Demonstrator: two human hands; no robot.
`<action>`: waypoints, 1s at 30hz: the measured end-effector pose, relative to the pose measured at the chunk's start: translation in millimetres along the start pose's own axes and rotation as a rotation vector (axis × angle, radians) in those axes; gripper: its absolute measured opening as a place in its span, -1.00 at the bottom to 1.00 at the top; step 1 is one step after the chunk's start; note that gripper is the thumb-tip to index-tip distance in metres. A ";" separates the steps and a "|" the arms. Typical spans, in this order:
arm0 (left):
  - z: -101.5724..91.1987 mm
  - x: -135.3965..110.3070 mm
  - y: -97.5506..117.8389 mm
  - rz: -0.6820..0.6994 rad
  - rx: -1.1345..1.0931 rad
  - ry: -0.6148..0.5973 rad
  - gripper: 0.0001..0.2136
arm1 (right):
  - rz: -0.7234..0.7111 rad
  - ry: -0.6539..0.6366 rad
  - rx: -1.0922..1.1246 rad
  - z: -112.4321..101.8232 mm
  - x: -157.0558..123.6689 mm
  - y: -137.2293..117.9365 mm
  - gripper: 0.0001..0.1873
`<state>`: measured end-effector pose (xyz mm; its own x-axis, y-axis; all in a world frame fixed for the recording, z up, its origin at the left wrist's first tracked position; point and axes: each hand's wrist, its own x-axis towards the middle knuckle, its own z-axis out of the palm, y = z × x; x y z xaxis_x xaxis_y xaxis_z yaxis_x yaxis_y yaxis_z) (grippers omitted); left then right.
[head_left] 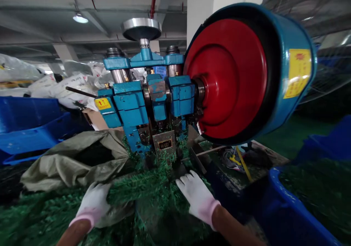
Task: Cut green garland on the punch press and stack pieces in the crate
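Left hand (91, 203) open, palm down, resting on heap of green scraps (142, 198), holding nothing that I can see. Right hand (196, 198) also open, fingers close together, flat on same heap, near foot of blue machine (131, 105). Heap lies directly below machine front, seems placed so scraps stay within reach of both hands. Big red wheel (226, 79) stands at machine right side. Blue crate (285, 209), full of green scraps, sits close at right, probably for short reach. Grey sack (74, 161) lies open beside heap, at left.
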<state>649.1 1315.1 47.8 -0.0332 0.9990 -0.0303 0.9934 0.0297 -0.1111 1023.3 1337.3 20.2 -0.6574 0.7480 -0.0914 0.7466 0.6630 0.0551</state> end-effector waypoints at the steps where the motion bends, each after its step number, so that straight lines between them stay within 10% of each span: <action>1: -3.8 4.5 16.1 0.026 -0.001 0.011 -0.63 | -0.006 0.019 -0.031 0.1 -6.0 -2.3 0.08; 7: -22.8 25.8 87.7 0.136 -0.005 -0.033 -0.63 | -0.016 0.047 -0.171 -16.6 10.3 3.8 0.37; 16: -16.8 18.4 70.3 0.149 -0.079 -0.034 -0.42 | -0.036 0.008 0.053 -8.8 13.5 14.0 0.28; 23: -47.2 -24.5 71.0 0.231 -0.095 0.122 -0.10 | -0.016 0.010 0.074 7.4 12.2 10.2 0.21; 30: -61.3 -39.9 132.6 0.317 0.042 -0.047 -0.67 | 0.005 0.128 0.102 23.3 9.2 10.2 0.15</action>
<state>788.9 1281.2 95.2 0.2712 0.9556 -0.1155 0.9496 -0.2853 -0.1300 1027.3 1350.2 -3.2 -0.6567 0.7533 0.0369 0.7518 0.6577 -0.0468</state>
